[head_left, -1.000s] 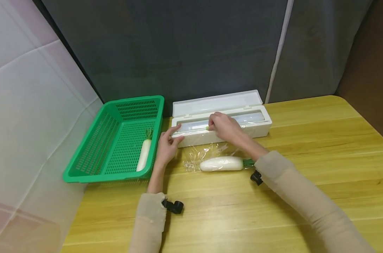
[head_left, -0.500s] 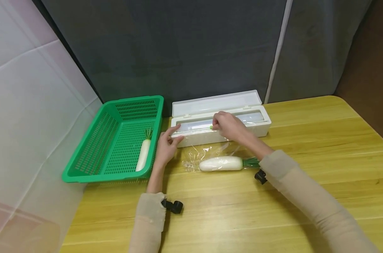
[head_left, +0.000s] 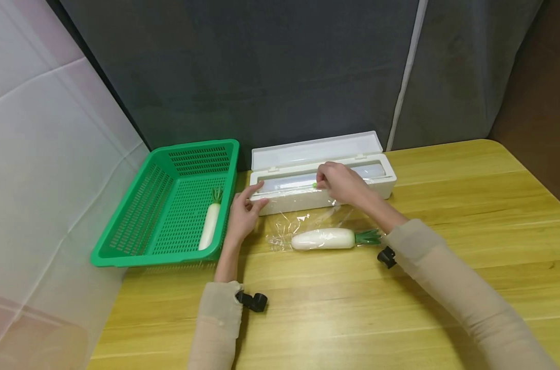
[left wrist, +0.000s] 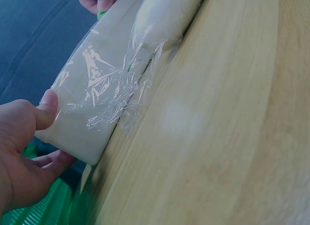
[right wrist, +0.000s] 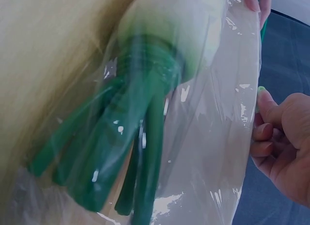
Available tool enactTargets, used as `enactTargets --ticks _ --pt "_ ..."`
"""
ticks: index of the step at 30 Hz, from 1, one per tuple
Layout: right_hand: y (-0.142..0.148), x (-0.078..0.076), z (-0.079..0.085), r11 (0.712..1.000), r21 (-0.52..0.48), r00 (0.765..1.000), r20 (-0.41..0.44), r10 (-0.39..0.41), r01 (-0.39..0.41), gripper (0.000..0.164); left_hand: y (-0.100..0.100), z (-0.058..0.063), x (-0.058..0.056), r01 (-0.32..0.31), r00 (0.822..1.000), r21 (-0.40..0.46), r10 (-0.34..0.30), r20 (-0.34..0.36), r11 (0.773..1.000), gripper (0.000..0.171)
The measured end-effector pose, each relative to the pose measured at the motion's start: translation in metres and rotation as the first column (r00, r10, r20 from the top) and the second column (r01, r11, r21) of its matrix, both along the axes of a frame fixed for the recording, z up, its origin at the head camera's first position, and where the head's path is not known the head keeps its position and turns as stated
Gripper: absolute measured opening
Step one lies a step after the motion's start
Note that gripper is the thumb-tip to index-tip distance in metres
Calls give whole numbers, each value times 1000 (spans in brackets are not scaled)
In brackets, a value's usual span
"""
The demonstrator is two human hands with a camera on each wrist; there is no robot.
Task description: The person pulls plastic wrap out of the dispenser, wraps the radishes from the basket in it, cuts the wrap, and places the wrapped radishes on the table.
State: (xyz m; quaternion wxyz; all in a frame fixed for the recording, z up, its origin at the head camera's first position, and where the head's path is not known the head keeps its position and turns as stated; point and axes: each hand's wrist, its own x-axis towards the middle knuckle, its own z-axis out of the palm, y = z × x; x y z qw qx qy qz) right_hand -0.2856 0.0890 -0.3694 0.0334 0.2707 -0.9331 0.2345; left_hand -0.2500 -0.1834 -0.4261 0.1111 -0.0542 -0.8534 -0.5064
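A white cling film dispenser box (head_left: 289,205) lies with its lid raised and a film roll inside. My left hand (head_left: 243,216) holds the box's left end, thumb on the front and fingers at the end and top. My right hand (head_left: 341,183) pinches a small green slide cutter (head_left: 314,185) on the box's front rail, near the middle. Clear film (left wrist: 99,89) runs from the box over its front to a white radish (head_left: 323,239) with green stems, lying in front. In the right wrist view, film covers the stems (right wrist: 116,142).
To the left stands a green plastic basket (head_left: 164,261) with another white radish (head_left: 209,226) inside. A dark curtain (head_left: 261,77) hangs right behind the box. The wooden table (head_left: 331,308) extends to the front and right.
My right hand has slid the green cutter a short way to the right along the rail. The left hand and the film-covered radish stay in place.
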Motion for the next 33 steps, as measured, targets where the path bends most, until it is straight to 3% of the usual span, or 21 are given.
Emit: enactTargets --ticks 7,15,23,33 --pt "4 0 -1 1000 12 1000 -17 12 -12 8 2 0 -1 4 1000 11 -4 -7 1000 46" --pt "9 1 -5 998 3 998 -10 -57 57 13 3 0 -1 1 1000 9 -1 11 1000 47" --pt "14 1 -8 1000 -11 998 -64 -13 12 9 1 -1 0 8 1000 12 -7 -13 1000 47" --pt "20 0 -12 994 -106 999 -29 -32 29 11 0 -2 0 12 1000 14 -12 -16 1000 46"
